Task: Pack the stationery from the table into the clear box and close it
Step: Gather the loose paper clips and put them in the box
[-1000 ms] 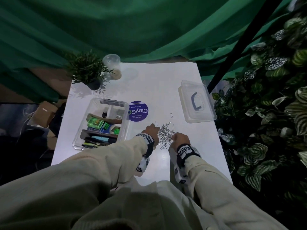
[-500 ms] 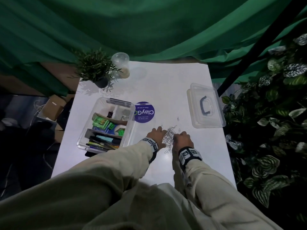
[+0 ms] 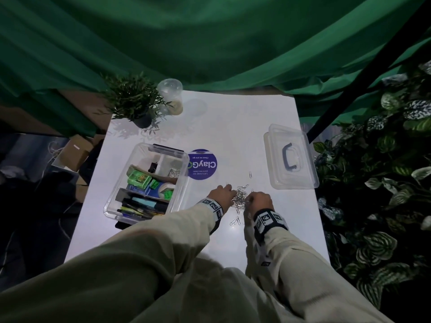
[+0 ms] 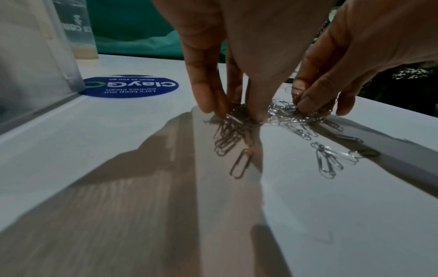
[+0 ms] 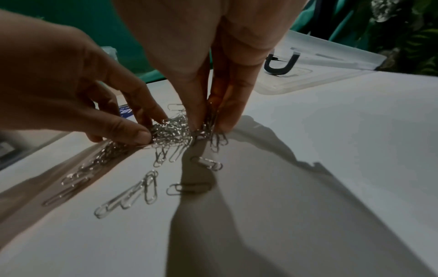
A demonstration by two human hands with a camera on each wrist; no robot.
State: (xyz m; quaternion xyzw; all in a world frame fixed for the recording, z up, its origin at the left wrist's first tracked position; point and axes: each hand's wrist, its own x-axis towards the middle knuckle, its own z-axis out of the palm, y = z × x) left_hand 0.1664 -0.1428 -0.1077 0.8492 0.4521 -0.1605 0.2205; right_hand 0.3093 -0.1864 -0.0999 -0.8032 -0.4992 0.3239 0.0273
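A pile of silver paper clips (image 3: 240, 197) lies on the white table (image 3: 233, 127), right of the open clear box (image 3: 163, 149). The box holds pens, green items and other stationery. My left hand (image 3: 231, 194) pinches clips at the pile's left side; its fingertips (image 4: 257, 114) press down on the table. From the right, my right hand (image 3: 249, 200) pinches a bunch of clips (image 5: 208, 129) between thumb and fingers. Several loose clips (image 5: 147, 189) lie nearer to me, and one clip (image 3: 250, 174) lies beyond the pile. The clear lid (image 3: 279, 173) with a dark handle rests at the right.
A round purple sticker (image 3: 202, 164) is on the table beside the box. A potted plant (image 3: 135, 101) and a clear cup (image 3: 171, 96) stand at the far left. Leafy plants (image 3: 377, 183) border the table's right edge. Green cloth hangs behind.
My hands have drawn closer together and bunched the scattered clips into a tighter pile between them.
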